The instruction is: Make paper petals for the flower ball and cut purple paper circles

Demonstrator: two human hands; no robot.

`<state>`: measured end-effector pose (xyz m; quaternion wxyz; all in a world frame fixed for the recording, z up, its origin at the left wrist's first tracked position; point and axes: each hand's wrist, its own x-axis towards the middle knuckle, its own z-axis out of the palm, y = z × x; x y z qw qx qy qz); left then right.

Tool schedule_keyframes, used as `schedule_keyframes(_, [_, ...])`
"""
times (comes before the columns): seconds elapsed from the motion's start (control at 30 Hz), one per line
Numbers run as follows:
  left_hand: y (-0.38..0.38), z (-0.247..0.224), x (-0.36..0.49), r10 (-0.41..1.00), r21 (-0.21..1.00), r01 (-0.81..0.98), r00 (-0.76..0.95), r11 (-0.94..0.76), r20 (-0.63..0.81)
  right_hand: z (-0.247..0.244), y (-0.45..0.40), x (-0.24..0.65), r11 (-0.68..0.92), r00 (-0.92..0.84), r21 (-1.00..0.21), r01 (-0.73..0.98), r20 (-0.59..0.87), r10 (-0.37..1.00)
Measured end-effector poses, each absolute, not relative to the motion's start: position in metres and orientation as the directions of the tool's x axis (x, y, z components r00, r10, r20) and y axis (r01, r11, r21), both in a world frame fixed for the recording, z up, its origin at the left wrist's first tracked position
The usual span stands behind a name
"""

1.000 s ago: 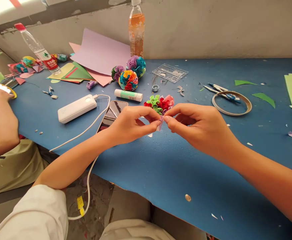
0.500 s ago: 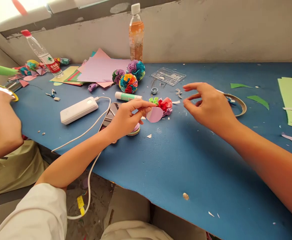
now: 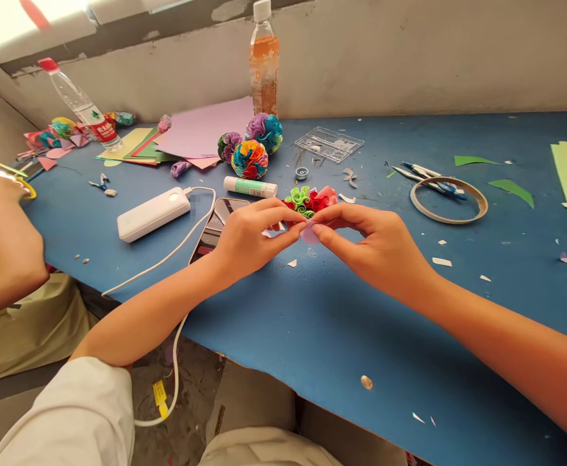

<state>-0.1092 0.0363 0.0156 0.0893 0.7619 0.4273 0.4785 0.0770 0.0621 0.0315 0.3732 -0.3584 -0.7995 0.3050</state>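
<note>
A small purple paper circle (image 3: 309, 234) is pinched at its upper edge between the fingertips of both hands. My left hand (image 3: 257, 233) grips it from the left, its thumb and forefinger pressed together. From the right, my right hand (image 3: 373, 249) closes thumb and forefinger on the same paper, covering part of it. Just behind the fingertips lie curled green paper (image 3: 301, 199) and red paper curls (image 3: 326, 196). A glue stick (image 3: 250, 188) rests behind my left hand, and a phone (image 3: 214, 228) lies partly under it.
A white power bank (image 3: 153, 215) with a cable sits left. Paper balls (image 3: 249, 160), purple sheets (image 3: 206, 133) and an orange drink bottle (image 3: 264, 65) stand behind. A tape ring (image 3: 448, 200) is at right. Another person's arm (image 3: 9, 239) reaches in at far left.
My right hand has moved left and closed on the purple paper, which both hands now hold. The tape ring and blue-handled tool are uncovered. At far left, the green item has shifted.
</note>
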Motion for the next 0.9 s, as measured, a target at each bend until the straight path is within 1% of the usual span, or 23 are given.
schedule_keyframes(0.17, [0.0330, 0.0168, -0.1046, 0.837, 0.713, 0.464, 0.136, -0.526, 0.530, 0.0279, 0.0635, 0.0771, 0.579, -0.496, -0.741, 0.340, 0.382, 0.780])
schedule_keyframes(0.23, [0.0325, 0.0184, -0.1041, 0.850, 0.735, 0.449, 0.126, -0.508, 0.511, 0.0278, 0.0639, 0.0774, 0.578, -0.509, -0.749, 0.325, 0.377, 0.774])
schedule_keyframes(0.3, [0.0325, 0.0194, -0.1043, 0.828, 0.713, 0.448, 0.134, -0.540, 0.544, 0.0286, 0.0639, 0.0775, 0.575, -0.514, -0.752, 0.321, 0.372, 0.773])
schedule_keyframes(0.43, [0.0326, 0.0191, -0.1051, 0.740, 0.615, 0.459, 0.161, -0.642, 0.653, 0.0323, 0.0624, 0.0773, 0.586, -0.529, -0.739, 0.333, 0.369, 0.764])
schedule_keyframes(0.6, [0.0318, 0.0186, -0.1048, 0.700, 0.539, 0.518, 0.179, -0.664, 0.691, 0.0335, 0.0598, 0.0765, 0.581, -0.547, -0.744, 0.330, 0.350, 0.760])
schedule_keyframes(0.77, [0.0316, 0.0191, -0.1041, 0.710, 0.547, 0.520, 0.179, -0.656, 0.681, 0.0310, 0.0601, 0.0764, 0.525, -0.545, -0.792, 0.312, 0.303, 0.782])
schedule_keyframes(0.9, [0.0315, 0.0207, -0.1041, 0.739, 0.597, 0.490, 0.159, -0.635, 0.655, 0.0307, 0.0614, 0.0772, 0.479, -0.553, -0.840, 0.254, 0.280, 0.785])
